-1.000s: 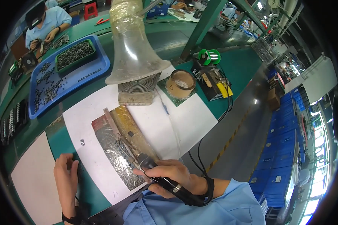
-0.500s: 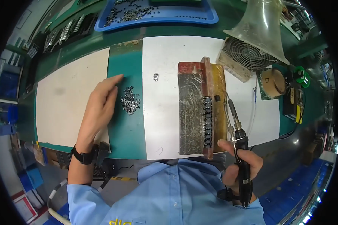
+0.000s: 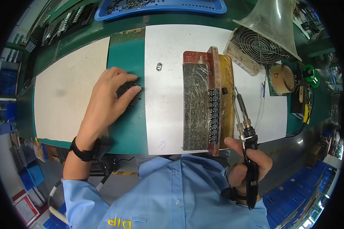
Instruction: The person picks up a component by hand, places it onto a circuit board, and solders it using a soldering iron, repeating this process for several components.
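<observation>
My left hand (image 3: pixel 105 97) spreads flat on the small black parts (image 3: pixel 129 94); right hand (image 3: pixel 252 162) grips the soldering iron (image 3: pixel 244 126), next pinching one part.

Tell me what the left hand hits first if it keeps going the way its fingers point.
The left hand points right and slightly away, fingertips already on the pile of small black parts. Straight on it would push through that pile, then reach the white sheet with the lone small part; height unclear.

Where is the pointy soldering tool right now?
The soldering iron is in the right hand, low on the right of the head view, its tip pointing up beside the yellow edge of the wooden jig.
</observation>
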The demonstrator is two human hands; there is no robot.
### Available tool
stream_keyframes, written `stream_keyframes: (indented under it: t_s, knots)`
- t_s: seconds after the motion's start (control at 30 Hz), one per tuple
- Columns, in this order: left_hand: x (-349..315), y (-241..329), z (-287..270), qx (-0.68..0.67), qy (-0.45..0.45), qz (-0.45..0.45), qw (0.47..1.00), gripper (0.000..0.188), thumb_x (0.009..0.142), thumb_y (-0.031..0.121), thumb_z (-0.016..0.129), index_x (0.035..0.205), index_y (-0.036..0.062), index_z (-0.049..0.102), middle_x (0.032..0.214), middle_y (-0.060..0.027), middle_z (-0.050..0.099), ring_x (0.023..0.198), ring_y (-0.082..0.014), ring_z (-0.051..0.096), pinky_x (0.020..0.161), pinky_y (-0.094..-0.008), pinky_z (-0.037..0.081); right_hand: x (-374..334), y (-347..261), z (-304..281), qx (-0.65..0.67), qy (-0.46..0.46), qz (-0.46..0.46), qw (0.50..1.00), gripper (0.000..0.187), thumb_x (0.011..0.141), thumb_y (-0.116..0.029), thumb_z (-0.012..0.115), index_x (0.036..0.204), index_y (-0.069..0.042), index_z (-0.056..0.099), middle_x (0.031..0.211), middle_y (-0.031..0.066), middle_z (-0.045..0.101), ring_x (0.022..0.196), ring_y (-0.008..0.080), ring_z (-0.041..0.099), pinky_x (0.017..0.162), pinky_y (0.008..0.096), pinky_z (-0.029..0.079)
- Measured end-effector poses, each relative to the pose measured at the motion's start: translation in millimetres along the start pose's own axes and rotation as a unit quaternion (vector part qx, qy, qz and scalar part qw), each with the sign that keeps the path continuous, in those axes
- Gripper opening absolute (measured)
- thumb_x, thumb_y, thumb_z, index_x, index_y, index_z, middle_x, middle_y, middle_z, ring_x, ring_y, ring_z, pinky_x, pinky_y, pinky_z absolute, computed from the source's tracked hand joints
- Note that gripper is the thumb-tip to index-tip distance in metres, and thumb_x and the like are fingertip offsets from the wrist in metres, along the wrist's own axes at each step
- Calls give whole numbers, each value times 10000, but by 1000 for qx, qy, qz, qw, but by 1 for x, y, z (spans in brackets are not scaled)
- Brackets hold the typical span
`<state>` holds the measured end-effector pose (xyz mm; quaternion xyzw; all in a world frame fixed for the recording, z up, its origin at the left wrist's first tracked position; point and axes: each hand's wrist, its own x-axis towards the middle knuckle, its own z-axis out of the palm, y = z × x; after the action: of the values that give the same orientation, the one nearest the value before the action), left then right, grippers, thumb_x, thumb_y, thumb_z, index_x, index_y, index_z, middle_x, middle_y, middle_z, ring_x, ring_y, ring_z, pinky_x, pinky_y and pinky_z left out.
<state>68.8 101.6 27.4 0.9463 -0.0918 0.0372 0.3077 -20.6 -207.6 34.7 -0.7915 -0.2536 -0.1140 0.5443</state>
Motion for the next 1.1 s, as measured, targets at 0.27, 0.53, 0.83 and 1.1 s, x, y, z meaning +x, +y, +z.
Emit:
stream_keyframes:
  t_s: [0.27, 0.53, 0.83, 1.1]
  knots:
    - [16, 6, 8, 39, -28, 41, 998, 112, 751, 48, 644, 728, -21, 560, 712, -147, 532, 715, -337, 493, 770, -391, 429, 7, -7, -17, 42, -67, 66, 995, 327, 869, -146, 582, 1136, 43, 568, 865, 119, 659, 788, 209, 645, 640, 258, 510]
    - [-6, 40, -1, -102, 7, -78, 992, 108, 832, 70, 599, 782, -16, 555, 713, -70, 524, 650, -170, 491, 595, -284, 382, 3, -14, -5, 50, 7, 63, 997, 284, 802, -70, 646, 1069, 0, 582, 785, 107, 620, 657, 210, 604, 582, 263, 478]
    - [-53, 101, 37, -640, -156, -249, 710, 150, 884, 139, 596, 842, -4, 575, 849, -77, 622, 597, -64, 449, 542, -192, 351, 14, 10, 46, 6, 93, -114, 989, 468, 727, -35, 668, 1154, -65, 478, 774, 81, 564, 635, 246, 565, 544, 316, 441]
    - [-54, 96, 41, -692, -157, -272, 650, 170, 887, 142, 595, 866, -27, 602, 846, -116, 651, 583, -67, 439, 522, -194, 345, 29, 3, 31, -2, 28, -113, 993, 391, 701, -26, 711, 1046, -50, 530, 802, 97, 601, 625, 227, 582, 551, 293, 468]
